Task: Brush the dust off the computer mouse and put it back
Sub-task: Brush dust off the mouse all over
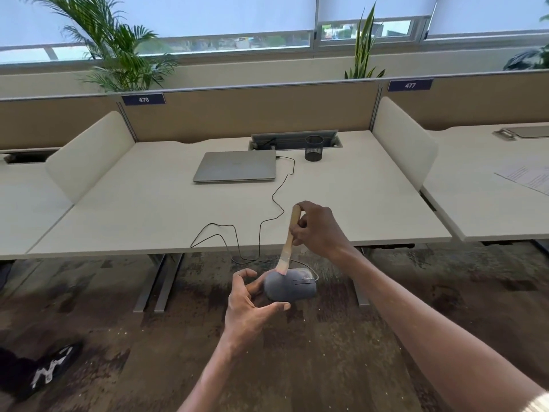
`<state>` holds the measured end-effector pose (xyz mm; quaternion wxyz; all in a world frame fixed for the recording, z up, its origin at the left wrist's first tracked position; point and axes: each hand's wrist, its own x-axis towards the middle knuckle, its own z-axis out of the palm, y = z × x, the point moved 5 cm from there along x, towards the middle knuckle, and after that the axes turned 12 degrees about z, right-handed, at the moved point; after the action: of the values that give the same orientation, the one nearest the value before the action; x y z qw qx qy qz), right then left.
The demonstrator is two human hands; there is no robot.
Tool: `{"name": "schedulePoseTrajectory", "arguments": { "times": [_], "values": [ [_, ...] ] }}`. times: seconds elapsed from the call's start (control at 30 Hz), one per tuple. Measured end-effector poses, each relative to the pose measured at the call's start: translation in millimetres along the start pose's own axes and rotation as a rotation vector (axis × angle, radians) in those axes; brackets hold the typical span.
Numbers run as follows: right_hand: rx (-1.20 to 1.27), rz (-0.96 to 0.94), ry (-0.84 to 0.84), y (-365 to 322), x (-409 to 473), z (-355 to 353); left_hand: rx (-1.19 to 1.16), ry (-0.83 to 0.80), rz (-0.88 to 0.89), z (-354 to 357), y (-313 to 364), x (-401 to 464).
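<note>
The left hand [251, 301] is holding the grey computer mouse [289, 285] out over the floor in front of the desk [148, 209], its thumb curling under the near side and its fingers cupping the far end, so the mouse is sitting just right of the palm. The right hand [319, 230], above and slightly right of the left, is pinching the wooden handle of a small brush [288, 240] whose bristles are touching the mouse's top. The mouse's black cable [269, 203] is trailing up beyond both hands to a closed laptop [234, 166].
</note>
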<state>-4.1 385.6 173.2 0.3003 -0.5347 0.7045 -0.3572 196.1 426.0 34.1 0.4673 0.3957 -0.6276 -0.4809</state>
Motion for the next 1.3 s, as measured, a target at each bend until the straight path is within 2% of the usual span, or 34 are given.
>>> {"name": "schedulePoseTrajectory", "arguments": {
  "times": [0.2, 0.37, 0.47, 0.63, 0.77, 0.93, 1.17, 1.3],
  "values": [
    [-0.114, 0.062, 0.044, 9, 5, -13, -0.021, -0.002, -0.008, -2, 3, -1],
    [0.016, 0.019, 0.042, -2, 4, -10, -0.017, 0.009, -0.017, -4, 1, 3],
    [-0.006, 0.022, 0.008, -1, 3, -1, -0.018, 0.020, -0.016, -3, 3, 4],
    [-0.090, 0.030, 0.055, 13, 3, -10, -0.023, 0.025, -0.016, -4, 3, 0],
    [-0.009, 0.020, 0.090, 15, 2, -18, -0.026, 0.034, -0.020, -4, 1, 0],
    [0.046, -0.025, 0.016, 14, -3, -8, -0.055, 0.032, -0.024, -5, 0, 1],
    [0.138, -0.080, 0.019, 24, -7, -14, -0.119, 0.065, -0.082, -14, -7, -5],
    [0.097, -0.110, -0.022, 30, -8, -16, -0.143, 0.079, -0.084, -18, -8, -5]
  ]
}}
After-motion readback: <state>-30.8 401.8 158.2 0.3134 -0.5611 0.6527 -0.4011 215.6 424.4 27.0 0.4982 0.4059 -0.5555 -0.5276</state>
